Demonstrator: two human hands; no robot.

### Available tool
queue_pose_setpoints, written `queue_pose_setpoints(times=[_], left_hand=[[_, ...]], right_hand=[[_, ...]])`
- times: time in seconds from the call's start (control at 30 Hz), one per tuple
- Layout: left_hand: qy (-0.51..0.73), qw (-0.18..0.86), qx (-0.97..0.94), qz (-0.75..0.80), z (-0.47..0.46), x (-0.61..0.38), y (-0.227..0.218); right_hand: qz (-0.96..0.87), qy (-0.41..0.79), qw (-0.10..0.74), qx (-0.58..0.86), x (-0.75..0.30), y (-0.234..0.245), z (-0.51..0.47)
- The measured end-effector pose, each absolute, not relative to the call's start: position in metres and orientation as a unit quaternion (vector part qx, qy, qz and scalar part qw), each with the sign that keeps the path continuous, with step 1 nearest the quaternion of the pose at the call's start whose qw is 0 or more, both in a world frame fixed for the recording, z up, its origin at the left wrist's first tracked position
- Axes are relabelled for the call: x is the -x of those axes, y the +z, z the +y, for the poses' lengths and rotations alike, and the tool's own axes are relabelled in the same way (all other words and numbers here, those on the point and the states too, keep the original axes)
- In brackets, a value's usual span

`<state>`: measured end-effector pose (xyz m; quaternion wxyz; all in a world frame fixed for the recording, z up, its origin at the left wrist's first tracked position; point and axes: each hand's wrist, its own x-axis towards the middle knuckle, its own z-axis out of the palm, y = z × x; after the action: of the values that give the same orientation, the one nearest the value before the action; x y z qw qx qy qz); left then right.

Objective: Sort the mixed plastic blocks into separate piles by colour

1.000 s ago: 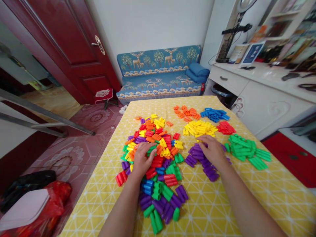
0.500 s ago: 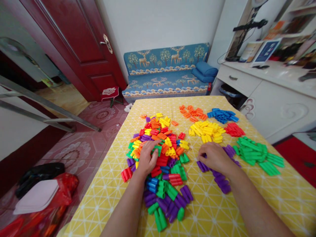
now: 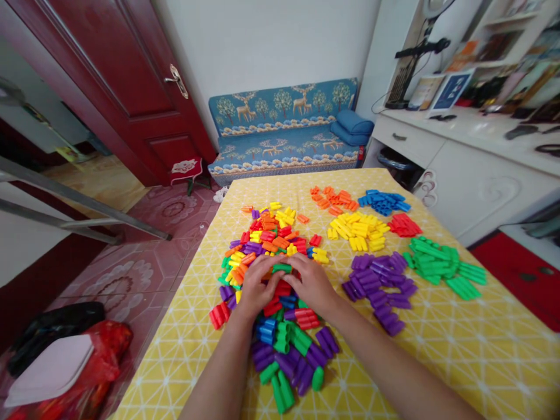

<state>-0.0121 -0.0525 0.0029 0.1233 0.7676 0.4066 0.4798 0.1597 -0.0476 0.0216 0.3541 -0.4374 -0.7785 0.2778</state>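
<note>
A green plastic building block (image 3: 281,268) is pinched between my two hands above a mixed pile. My left hand (image 3: 256,287) closes on its left end, and my right hand (image 3: 314,284) on its right end. Beneath and around them lies the pile of mixed bullet-shaped blocks (image 3: 262,238) in red, orange, yellow, green, blue and purple. Part of this pile is hidden by my hands. To the right of my right hand are purple blocks (image 3: 374,277), with green blocks (image 3: 435,259) beyond. Farther back are heaps of yellow blocks (image 3: 359,228), red blocks (image 3: 405,225), orange blocks (image 3: 335,200) and blue blocks (image 3: 382,201).
The yellow patterned tablecloth (image 3: 184,344) covers the table. Behind it stands a blue sofa (image 3: 280,143), with a white cabinet (image 3: 494,181) on the right. On the floor at left sit a red bag (image 3: 111,344) and a pale lid (image 3: 52,370).
My right hand has moved left from the purple heap to meet my left hand. Both now hold the green block, which was by my left fingers. The view has shifted slightly.
</note>
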Motion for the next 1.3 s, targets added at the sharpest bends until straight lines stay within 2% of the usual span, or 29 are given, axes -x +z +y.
queue_pose_setpoints(times=[0.13, 0.3, 0.43, 0.57, 0.67, 0.83, 0.97, 1.07, 1.17, 1.3], left_hand=[[0.483, 0.128, -0.765, 0.407, -0.052, 0.014, 0.0], [0.459, 0.117, -0.773, 0.422, -0.051, 0.015, 0.001], [0.472, 0.108, -0.767, 0.421, -0.051, 0.014, 0.005], [0.466, 0.095, -0.769, 0.428, -0.049, 0.013, 0.004], [0.46, 0.096, -0.771, 0.43, -0.048, 0.013, 0.001], [0.456, 0.098, -0.77, 0.436, -0.048, 0.013, 0.0], [0.455, 0.095, -0.769, 0.439, -0.048, 0.013, 0.0], [0.457, 0.094, -0.77, 0.436, -0.048, 0.012, 0.001], [0.457, 0.098, -0.771, 0.433, -0.048, 0.011, 0.002], [0.449, 0.104, -0.775, 0.431, -0.048, 0.01, 0.004]], right_hand=[[-0.777, 0.272, 0.367, 0.434, -0.157, 0.019, -0.047], [-0.717, 0.259, 0.465, 0.451, -0.18, 0.025, -0.045], [-0.623, 0.129, 0.51, 0.578, -0.253, 0.029, -0.024], [-0.584, -0.044, 0.403, 0.703, -0.344, 0.023, 0.0], [-0.593, -0.117, 0.288, 0.743, -0.388, 0.017, 0.01], [-0.616, -0.124, 0.151, 0.763, -0.413, 0.008, 0.021], [-0.617, -0.108, 0.105, 0.773, -0.419, 0.003, 0.027], [-0.618, -0.114, 0.145, 0.765, -0.411, 0.005, 0.027], [-0.66, -0.089, 0.242, 0.705, -0.379, 0.01, 0.021], [-0.754, 0.11, 0.35, 0.545, -0.3, 0.016, 0.005]])
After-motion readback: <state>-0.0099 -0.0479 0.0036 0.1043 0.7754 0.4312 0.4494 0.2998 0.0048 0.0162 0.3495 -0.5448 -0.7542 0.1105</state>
